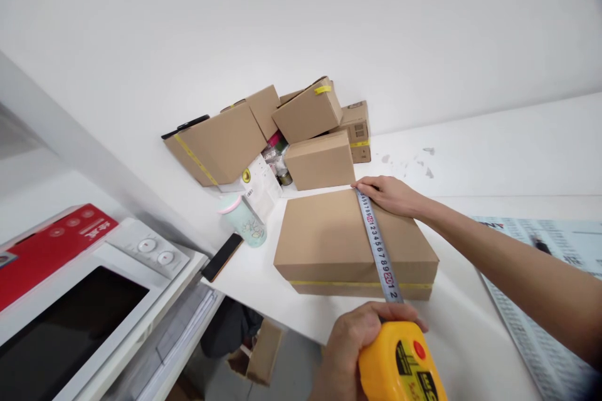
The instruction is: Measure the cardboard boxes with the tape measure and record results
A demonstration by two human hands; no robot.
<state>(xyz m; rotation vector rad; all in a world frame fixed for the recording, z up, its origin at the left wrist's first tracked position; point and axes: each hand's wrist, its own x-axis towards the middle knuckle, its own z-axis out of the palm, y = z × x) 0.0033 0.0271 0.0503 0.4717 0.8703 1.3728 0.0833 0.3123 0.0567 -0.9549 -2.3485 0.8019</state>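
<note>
A closed brown cardboard box (324, 232) with a yellow tape strip along its near side lies on the white table. The silver blade of a tape measure (402, 360) stretches across its top from the far edge past the near edge, with numbers readable to about 22. My left hand (350, 341) is closed around the yellow case, which has a red button, in front of the box. At the far edge, my right hand (383, 193) pinches the blade's end against the box top. The hook itself is hidden under my fingers.
More cardboard boxes (320, 163) are stacked against the wall. A mint cup (244, 219) and a dark phone (223, 257) sit left of the box. A white microwave (89, 319) with a red box (61, 229) on it stands left, and a printed mat (522, 269) lies right.
</note>
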